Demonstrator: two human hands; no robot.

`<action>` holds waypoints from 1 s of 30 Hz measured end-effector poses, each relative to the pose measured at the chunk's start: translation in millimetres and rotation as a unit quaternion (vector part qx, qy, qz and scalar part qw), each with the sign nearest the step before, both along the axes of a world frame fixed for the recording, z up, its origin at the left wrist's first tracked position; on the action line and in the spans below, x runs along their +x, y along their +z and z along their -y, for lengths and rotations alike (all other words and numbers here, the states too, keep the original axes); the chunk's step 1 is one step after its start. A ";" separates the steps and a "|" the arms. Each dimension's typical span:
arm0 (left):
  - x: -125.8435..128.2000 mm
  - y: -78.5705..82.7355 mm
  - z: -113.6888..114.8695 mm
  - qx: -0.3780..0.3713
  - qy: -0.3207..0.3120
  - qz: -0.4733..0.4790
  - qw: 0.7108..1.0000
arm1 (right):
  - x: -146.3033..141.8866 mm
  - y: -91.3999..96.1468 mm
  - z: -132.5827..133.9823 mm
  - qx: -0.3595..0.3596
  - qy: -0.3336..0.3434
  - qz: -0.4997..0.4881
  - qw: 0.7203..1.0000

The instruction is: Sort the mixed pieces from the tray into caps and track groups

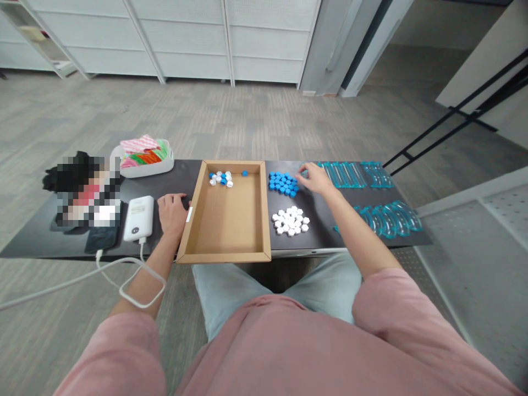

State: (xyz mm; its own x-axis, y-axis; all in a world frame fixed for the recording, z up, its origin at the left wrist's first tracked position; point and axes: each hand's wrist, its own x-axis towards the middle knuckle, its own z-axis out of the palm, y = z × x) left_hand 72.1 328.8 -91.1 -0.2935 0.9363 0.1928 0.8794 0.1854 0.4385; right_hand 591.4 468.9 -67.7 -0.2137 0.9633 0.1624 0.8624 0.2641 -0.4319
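My left hand lies on the black table, fingers spread, beside the left wall of a shallow cardboard box. Inside the box, near its far left corner, sits a small cluster of white and blue caps; a single blue piece lies apart from it. My right hand is at the right edge of a pile of blue hexagonal pieces, thumb and fingers bent and apart. Nearer to me is a pile of white hexagonal pieces.
Clear teal-edged plastic pieces lie in rows at the right, with curved ones nearer me. On the left are a white power bank with a cable, a dark phone, and a white basket of colourful packets.
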 end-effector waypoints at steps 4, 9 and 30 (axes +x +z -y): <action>-1.7 -0.3 0.0 -0.005 -0.001 0.004 1.000 | 4.1 -8.2 31.2 -0.048 0.050 -0.022 0.997; 0.3 2.2 0.0 -0.013 -0.001 -0.008 1.000 | -10.7 -24.0 45.1 -0.105 0.040 -0.024 0.993; 0.1 -13.0 -3.9 0.011 0.004 -0.072 0.997 | -140.1 28.7 14.8 0.022 0.183 0.095 0.978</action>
